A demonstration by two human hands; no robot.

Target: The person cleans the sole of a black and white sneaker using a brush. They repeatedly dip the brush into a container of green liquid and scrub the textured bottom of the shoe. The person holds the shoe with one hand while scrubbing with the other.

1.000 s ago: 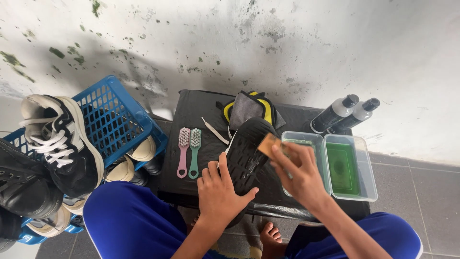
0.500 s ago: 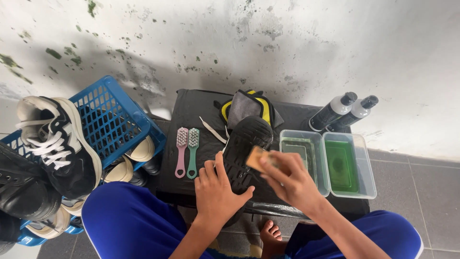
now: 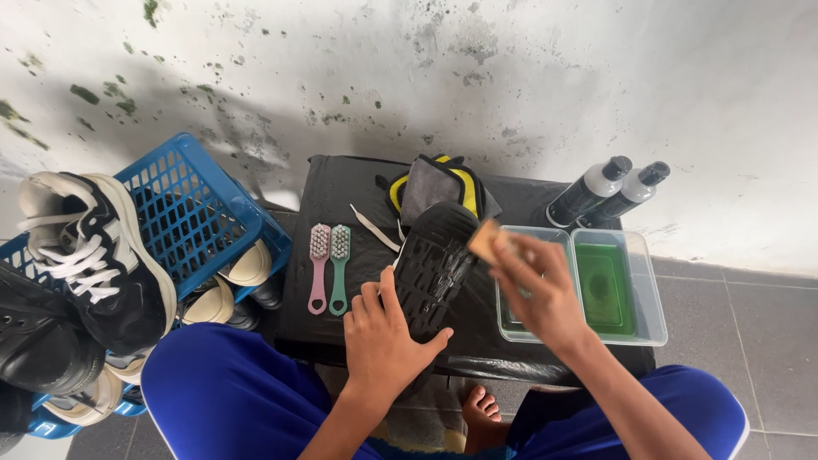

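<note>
My left hand (image 3: 385,339) grips the heel end of a black shoe (image 3: 436,264) turned sole up over a small black-covered table (image 3: 341,192). The grooved sole faces me. My right hand (image 3: 545,290) holds a brown wooden-backed brush (image 3: 484,240) at the right edge of the sole near the toe. My blue-trousered knees frame the table's near side.
A pink brush (image 3: 319,266) and a green brush (image 3: 339,266) lie left of the shoe. A grey-and-yellow cloth (image 3: 434,183) sits behind it. Two clear tubs (image 3: 643,290) with green liquid and two dark bottles (image 3: 609,189) stand right. A blue crate (image 3: 192,213) with shoes is left.
My right hand with the brush moved from the middle of the sole out to its right edge near the toe. The left hand keeps its hold on the shoe.
</note>
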